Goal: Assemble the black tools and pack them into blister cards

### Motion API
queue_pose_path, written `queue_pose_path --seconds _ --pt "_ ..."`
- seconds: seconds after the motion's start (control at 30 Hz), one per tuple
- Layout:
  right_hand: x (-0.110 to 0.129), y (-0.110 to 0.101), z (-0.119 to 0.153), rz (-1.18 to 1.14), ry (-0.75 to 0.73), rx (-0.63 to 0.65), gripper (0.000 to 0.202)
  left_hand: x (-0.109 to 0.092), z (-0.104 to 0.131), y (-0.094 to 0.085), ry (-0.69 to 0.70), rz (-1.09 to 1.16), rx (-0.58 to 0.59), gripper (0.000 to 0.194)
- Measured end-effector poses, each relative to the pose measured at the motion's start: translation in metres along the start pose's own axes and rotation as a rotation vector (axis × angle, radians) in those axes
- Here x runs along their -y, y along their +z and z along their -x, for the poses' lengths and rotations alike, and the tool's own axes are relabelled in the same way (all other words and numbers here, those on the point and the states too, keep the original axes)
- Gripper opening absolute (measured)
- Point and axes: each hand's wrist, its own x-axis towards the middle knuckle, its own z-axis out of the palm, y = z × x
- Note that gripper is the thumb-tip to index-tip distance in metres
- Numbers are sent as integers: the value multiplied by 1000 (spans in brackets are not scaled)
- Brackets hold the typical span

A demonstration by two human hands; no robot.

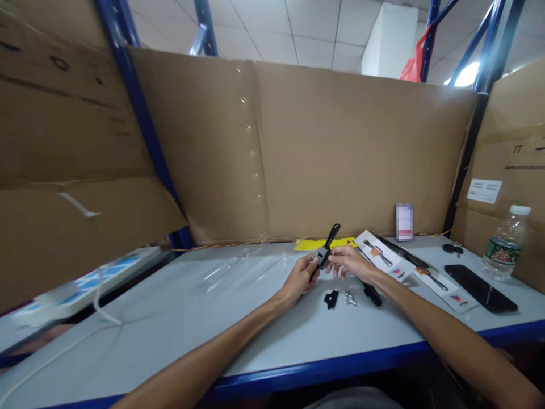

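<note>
Above the middle of the table, my left hand (300, 275) is closed around a black spokeshave (331, 237), one of its handles pointing up and away. A grey metal part shows at the tool's body beside my left thumb. My right hand (348, 260) meets the body from the right, thumb and index finger pinched at it, the other fingers loosely curled. What lies between those fingertips is too small to make out. Below my hands lie a small black plate (331, 299) and several silver screws (349, 298). Partly under my right forearm rests another black handle (373, 295).
Printed cards (378, 255) with tool pictures lie to the right, near a yellow card (304, 245). A black phone (481, 288), a water bottle (503, 250) and dark keys (452, 249) sit farther right. Clear plastic wrapping (225, 272) lies left. Cardboard walls (340, 159) enclose the table.
</note>
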Motion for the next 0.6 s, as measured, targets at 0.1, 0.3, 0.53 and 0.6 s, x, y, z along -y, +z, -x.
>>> queue_pose_path --seconds 0.1,0.3,0.53,0.6 --pt "-5 0 -4 42 -9 -31 17 0 0 1 24 -18 1 39" --pt "-3 1 -4 43 -36 -43 17 0 0 0 59 -56 15 43" --pt "-2 1 -2 38 -48 -42 22 0 1 0 56 11 15 40" --pt "-3 0 -3 52 -41 -33 23 -1 1 0 44 36 16 38"
